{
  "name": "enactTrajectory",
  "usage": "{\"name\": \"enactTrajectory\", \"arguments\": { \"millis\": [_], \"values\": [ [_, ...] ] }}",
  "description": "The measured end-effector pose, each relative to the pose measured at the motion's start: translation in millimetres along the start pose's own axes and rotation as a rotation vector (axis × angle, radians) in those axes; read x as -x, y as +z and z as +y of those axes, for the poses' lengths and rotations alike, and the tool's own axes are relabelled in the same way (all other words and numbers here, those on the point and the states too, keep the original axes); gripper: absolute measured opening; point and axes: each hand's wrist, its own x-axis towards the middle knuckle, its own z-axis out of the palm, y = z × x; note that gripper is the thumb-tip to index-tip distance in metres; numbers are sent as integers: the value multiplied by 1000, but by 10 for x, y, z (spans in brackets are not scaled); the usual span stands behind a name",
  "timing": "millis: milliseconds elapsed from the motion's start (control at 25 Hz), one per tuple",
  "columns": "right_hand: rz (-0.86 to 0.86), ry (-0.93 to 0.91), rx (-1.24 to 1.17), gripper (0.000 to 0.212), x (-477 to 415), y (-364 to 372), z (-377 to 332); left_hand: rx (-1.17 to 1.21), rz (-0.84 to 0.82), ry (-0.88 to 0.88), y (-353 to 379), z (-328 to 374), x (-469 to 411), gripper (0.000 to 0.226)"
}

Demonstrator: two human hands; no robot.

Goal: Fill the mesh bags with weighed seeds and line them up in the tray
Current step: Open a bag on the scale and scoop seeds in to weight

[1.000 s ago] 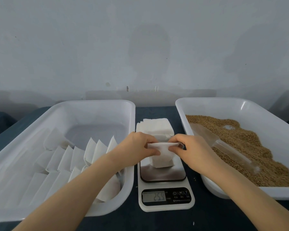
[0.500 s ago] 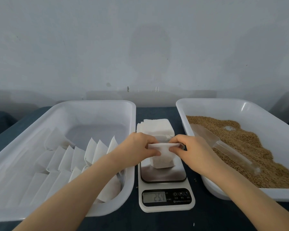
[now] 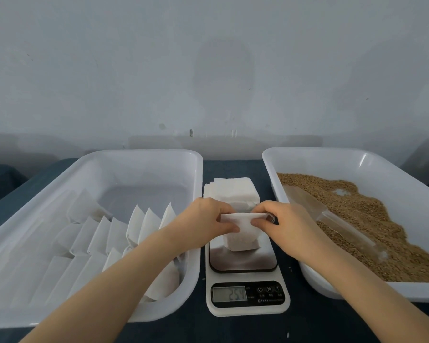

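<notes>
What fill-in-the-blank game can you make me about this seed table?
1. The left hand and the right hand pinch the top of a bag standing on the ____.
2. The brown seeds are on the person's ____ side.
3. A clear ____ lies on the seeds.
4. The filled bags stand lined up in the ____ tray.

Missing words: scale, right, scoop, left.

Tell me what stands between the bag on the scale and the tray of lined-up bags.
Only the tray's right wall, which the mesh bag must clear; left hand and right hand pinch its top. Just inside that wall stand filled bags; bare floor shows behind them.
</notes>
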Motion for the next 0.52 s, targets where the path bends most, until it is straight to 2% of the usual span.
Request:
{"name": "enactTrajectory", "arguments": {
  "millis": [200, 400, 520],
  "values": [
    [11, -23, -16, 6, 8, -9, -23, 5, -8, 5, 3, -2, -9, 14],
    [135, -65, -95, 9, 10, -29, -54, 8, 26, -52, -9, -18, -31, 31],
    [174, -97, -117, 11, 4, -33, -70, 74, 24, -84, -43, -14, -17, 28]
  ]
}}
